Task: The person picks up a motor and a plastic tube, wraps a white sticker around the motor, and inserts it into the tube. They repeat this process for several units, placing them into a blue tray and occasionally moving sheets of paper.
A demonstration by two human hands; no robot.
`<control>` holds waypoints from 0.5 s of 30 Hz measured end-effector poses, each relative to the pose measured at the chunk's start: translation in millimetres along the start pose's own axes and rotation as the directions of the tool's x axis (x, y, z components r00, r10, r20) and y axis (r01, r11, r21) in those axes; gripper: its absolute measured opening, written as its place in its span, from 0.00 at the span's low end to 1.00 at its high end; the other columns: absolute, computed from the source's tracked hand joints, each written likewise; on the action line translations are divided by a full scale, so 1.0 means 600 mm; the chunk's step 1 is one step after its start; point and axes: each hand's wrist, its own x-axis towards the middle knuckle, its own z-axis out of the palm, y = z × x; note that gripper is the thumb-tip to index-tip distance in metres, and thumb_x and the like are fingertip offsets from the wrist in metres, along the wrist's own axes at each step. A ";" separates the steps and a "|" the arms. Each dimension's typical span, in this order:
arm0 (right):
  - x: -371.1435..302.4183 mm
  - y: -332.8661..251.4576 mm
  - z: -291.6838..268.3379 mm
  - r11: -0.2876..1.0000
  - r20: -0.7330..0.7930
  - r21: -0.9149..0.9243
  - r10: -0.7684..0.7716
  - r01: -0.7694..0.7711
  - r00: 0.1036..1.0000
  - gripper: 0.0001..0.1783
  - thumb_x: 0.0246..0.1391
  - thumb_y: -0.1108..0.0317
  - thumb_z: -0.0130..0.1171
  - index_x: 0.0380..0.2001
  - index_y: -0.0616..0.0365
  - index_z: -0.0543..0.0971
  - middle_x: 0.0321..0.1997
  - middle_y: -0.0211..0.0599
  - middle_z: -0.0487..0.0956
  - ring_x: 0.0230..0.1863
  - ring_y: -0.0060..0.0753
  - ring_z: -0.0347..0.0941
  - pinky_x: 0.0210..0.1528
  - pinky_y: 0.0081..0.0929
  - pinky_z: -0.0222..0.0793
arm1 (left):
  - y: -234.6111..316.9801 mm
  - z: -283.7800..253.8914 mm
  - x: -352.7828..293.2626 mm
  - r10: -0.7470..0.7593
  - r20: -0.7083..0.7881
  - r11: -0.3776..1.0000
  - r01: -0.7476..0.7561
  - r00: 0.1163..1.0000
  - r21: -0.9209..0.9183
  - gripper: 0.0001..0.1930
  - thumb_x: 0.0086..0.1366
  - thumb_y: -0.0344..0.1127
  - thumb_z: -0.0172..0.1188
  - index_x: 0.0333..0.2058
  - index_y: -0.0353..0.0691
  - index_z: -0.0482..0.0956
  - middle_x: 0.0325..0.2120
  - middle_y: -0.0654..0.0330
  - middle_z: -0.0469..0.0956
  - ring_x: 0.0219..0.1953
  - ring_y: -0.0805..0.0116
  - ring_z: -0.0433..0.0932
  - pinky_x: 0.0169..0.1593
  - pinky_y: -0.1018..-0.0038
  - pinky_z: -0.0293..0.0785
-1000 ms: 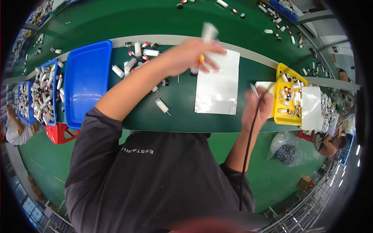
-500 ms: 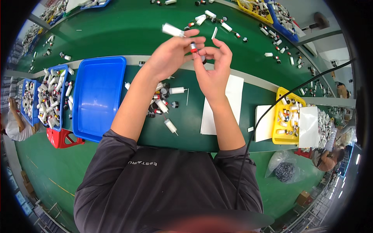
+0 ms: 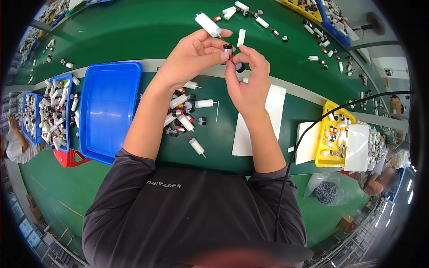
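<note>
In front of me, beyond the table's near section, both hands work on a wired part. My left hand (image 3: 190, 60) pinches a small motor-like cylinder (image 3: 228, 49), banded black, silver and red, between thumb and fingers. A larger white cylinder (image 3: 208, 25) sticks out past the left fingers, seemingly joined by a thin wire. The closed fingers of my right hand (image 3: 248, 80) meet the small cylinder's lower end, beside a dark round piece (image 3: 240, 67). A narrow white strip (image 3: 241, 38) stands at a right fingertip; whether it is stuck or gripped is unclear.
Below my left wrist lies a pile of similar wired parts (image 3: 185, 118). An unfilled blue tray (image 3: 109, 111) is at left, near a filled blue bin (image 3: 68, 129). White sheets (image 3: 272, 120) lie under my right forearm; a yellow tray (image 3: 325, 134) stands right. A black cable (image 3: 308, 129) crosses there.
The white cylinder has shifted slightly right and up, swinging to point up-left. The small cylinder has moved a little right. The white strip now faces me broadside.
</note>
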 end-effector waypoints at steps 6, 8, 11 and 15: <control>0.024 0.000 -0.018 0.907 -0.117 0.414 0.141 -0.081 0.983 0.20 0.49 0.78 0.70 0.46 0.57 0.77 0.42 0.32 0.79 0.43 0.26 0.75 0.51 0.25 0.67 | 0.004 0.003 -0.003 -0.003 0.012 0.999 0.003 1.000 0.052 0.23 0.66 0.21 0.59 0.60 0.34 0.72 0.43 0.59 0.80 0.48 0.72 0.81 0.54 0.75 0.77; 0.020 0.001 -0.031 0.736 -0.020 0.638 0.310 -0.227 0.950 0.12 0.55 0.76 0.68 0.41 0.62 0.78 0.40 0.33 0.81 0.40 0.21 0.76 0.45 0.19 0.71 | 0.010 0.004 -0.007 -0.017 0.023 0.996 0.015 1.000 0.086 0.23 0.67 0.21 0.57 0.61 0.32 0.70 0.46 0.58 0.79 0.49 0.71 0.81 0.55 0.74 0.77; 0.026 0.000 -0.047 0.417 0.342 0.724 0.475 -0.549 0.811 0.05 0.62 0.77 0.61 0.41 0.66 0.79 0.34 0.36 0.82 0.35 0.24 0.76 0.41 0.24 0.73 | 0.011 0.004 -0.008 -0.013 0.044 0.993 0.008 0.999 0.118 0.23 0.69 0.20 0.55 0.62 0.31 0.69 0.49 0.58 0.77 0.51 0.70 0.80 0.56 0.74 0.78; 0.028 -0.003 -0.045 0.334 0.398 0.739 0.483 -0.585 0.780 0.06 0.59 0.74 0.65 0.38 0.65 0.80 0.33 0.33 0.82 0.33 0.20 0.78 0.39 0.19 0.75 | 0.013 0.009 -0.011 0.010 0.098 0.989 -0.024 0.995 0.143 0.23 0.69 0.18 0.53 0.62 0.30 0.69 0.50 0.57 0.76 0.52 0.71 0.79 0.58 0.73 0.77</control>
